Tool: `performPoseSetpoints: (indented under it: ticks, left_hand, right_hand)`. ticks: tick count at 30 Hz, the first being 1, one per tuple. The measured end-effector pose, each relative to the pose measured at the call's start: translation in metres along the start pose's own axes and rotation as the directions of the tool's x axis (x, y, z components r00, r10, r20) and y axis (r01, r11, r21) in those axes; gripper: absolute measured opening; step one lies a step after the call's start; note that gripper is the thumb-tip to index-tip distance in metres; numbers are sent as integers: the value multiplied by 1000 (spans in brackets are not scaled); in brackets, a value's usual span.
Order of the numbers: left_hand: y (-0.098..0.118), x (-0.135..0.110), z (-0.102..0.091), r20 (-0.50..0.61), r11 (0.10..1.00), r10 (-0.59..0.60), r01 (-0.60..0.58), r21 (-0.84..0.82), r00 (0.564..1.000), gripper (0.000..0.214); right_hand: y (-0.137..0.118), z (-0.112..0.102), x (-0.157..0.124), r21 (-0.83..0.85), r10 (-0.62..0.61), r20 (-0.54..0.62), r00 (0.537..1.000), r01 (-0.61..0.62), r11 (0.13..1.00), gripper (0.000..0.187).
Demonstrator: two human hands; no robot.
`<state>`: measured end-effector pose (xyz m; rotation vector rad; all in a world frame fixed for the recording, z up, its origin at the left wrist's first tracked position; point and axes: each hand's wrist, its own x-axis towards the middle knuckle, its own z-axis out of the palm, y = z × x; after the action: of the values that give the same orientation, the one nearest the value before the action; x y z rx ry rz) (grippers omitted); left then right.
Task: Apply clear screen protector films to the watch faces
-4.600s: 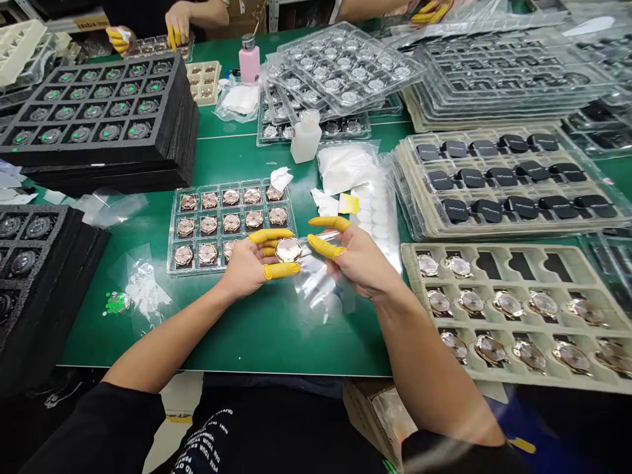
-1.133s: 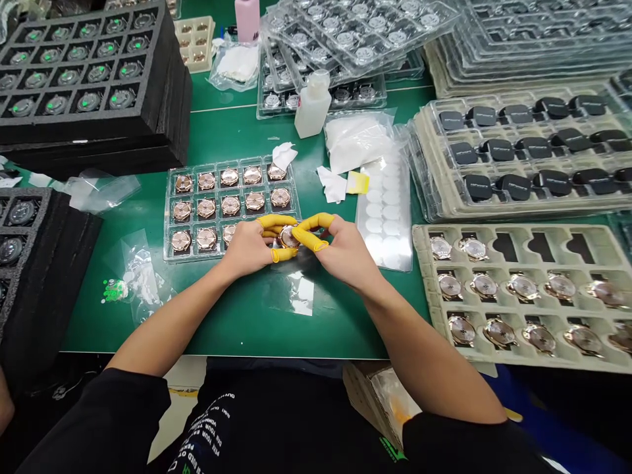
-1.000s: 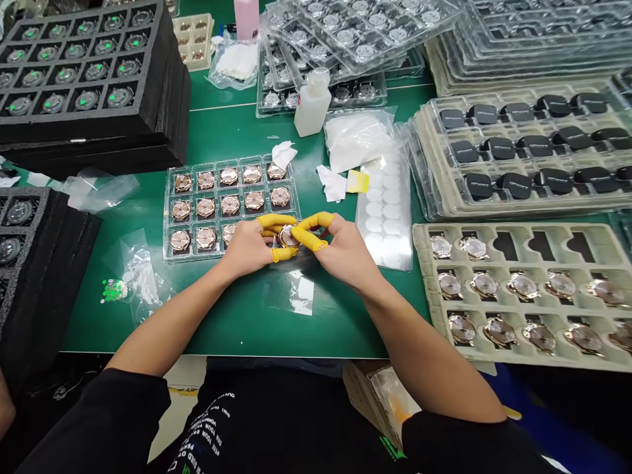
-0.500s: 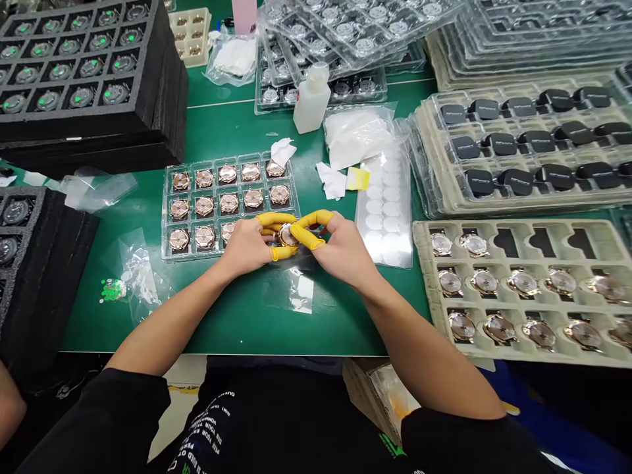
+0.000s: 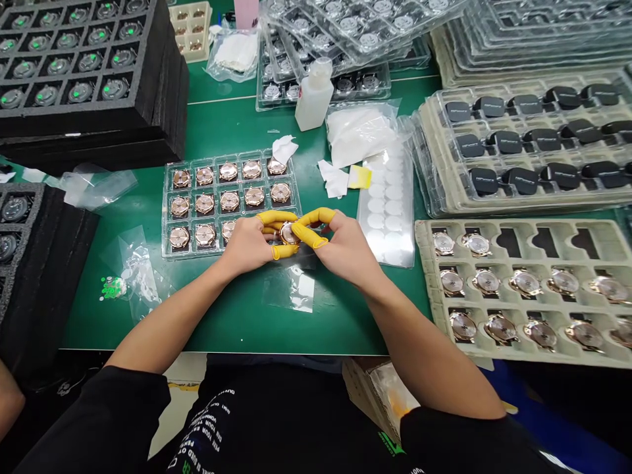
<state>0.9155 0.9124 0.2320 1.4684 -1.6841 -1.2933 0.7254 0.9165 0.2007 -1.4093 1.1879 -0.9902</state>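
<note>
Between my hands is a rose-gold watch head (image 5: 288, 233), partly covered by fingers. My left hand (image 5: 251, 243), with yellow finger cots on its fingers, is closed around its left side. From the right, my right hand (image 5: 340, 247) pinches the same piece, thumb and forefinger in yellow cots at its edge. Just behind and left of them lies a clear plastic tray (image 5: 166, 217) with rows of similar rose-gold watch heads. A crumpled white tissue (image 5: 284, 150) rests on its far right corner. Below my hands, a clear plastic film (image 5: 291, 293) lies on the green table.
To the right stand a beige tray (image 5: 429, 289) of watches and stacked trays of black pieces (image 5: 523, 140). Black foam trays (image 5: 162, 118) pile up at left. A white bottle (image 5: 315, 95), a sticker sheet (image 5: 385, 217) and green dots (image 5: 113, 288) are on the table. Someone's arm (image 5: 8, 400) shows at far left.
Both hands keep hold of the watch head in nearly the same place. The whole view has shifted slightly; nothing else has visibly moved.
</note>
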Motion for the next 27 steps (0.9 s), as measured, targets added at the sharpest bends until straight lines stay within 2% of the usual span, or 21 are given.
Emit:
performPoseSetpoints:
  ticks: [7,10,13,16,18,21,25,27]
  left_hand:
    - [-2,0,0,1,1000,-7,7,-7,1000,62]
    - [-2,0,0,3,1000,-1,2,-2,1000,61]
    - [-1,0,1,-9,1000,-8,8,0,1000,60]
    - [0,1,0,-21,1000,-17,17,-2,1000,59]
    - [0,2,0,-23,1000,-16,16,-5,1000,59]
    - [-1,3,-1,-17,1000,-18,18,-7,1000,59]
    - [-2,4,-2,-2,1000,-22,22,-19,1000,61]
    - [-3,4,-2,-1,999,-24,24,-31,1000,62]
  right_hand:
    - [-5,-2,0,150,45,77,996,-57,987,17]
    - [-3,-3,1,190,45,68,997,-57,980,18]
    - [3,-10,5,218,13,-58,998,0,976,22]
    - [13,-22,15,227,-43,-288,957,111,967,22]
    - [21,-30,27,189,-100,-395,913,188,964,20]
    - [36,-35,51,119,-170,-408,897,237,964,16]
    - [55,-31,82,-43,-137,-327,935,130,991,6]
    - [60,-30,87,-112,-95,-344,934,60,992,4]
